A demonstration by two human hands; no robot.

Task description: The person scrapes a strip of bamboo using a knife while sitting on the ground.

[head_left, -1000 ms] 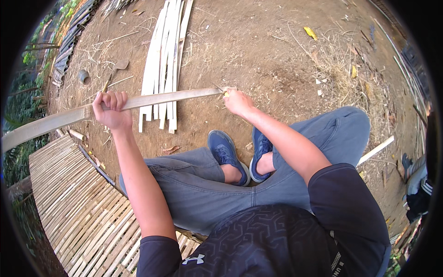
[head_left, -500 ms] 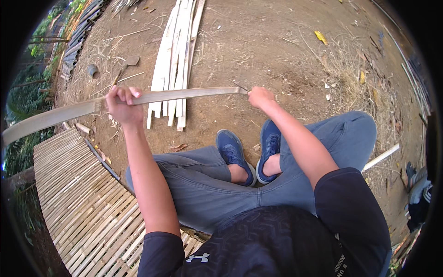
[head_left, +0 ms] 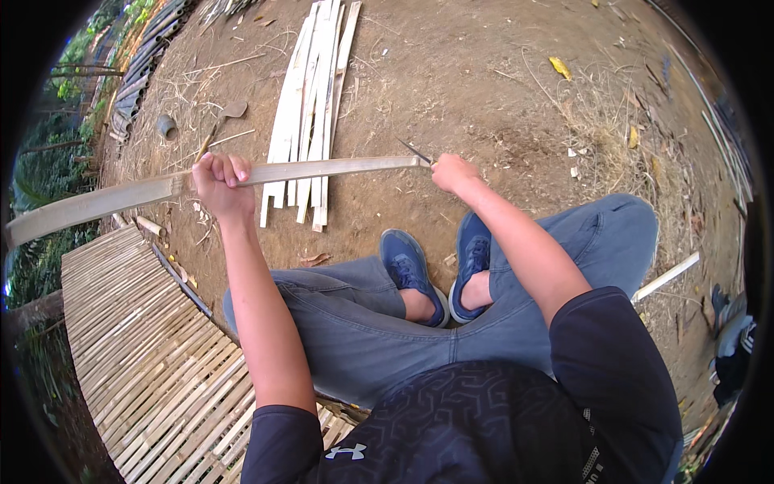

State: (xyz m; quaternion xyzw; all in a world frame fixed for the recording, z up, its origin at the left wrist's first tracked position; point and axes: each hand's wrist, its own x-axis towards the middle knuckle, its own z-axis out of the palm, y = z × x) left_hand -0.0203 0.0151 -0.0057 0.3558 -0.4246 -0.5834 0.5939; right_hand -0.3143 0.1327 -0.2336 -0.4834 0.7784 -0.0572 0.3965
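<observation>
A long pale bamboo strip (head_left: pixel 334 167) runs across in front of me, from the far left rim to just short of my right hand. My left hand (head_left: pixel 222 181) is closed around it near a darker node, fingers curled over the top. My right hand (head_left: pixel 453 173) is closed on a knife, its handle hidden in my fist. The thin dark knife blade (head_left: pixel 414 150) points up and left, beside the strip's right end. Whether the blade touches the strip I cannot tell.
Several split bamboo strips (head_left: pixel 310 105) lie on the dirt ahead. A slatted bamboo bench (head_left: pixel 145 347) is at my left. A trowel-like tool (head_left: pixel 234 109) and a grey cylinder (head_left: pixel 167 127) lie ahead left. Dry grass (head_left: pixel 613 137) is at right; another person's leg (head_left: pixel 730 323) shows at the right rim.
The knife blade shows longer and stands more steeply at the strip's end. My left hand and the strip have shifted slightly right and down.
</observation>
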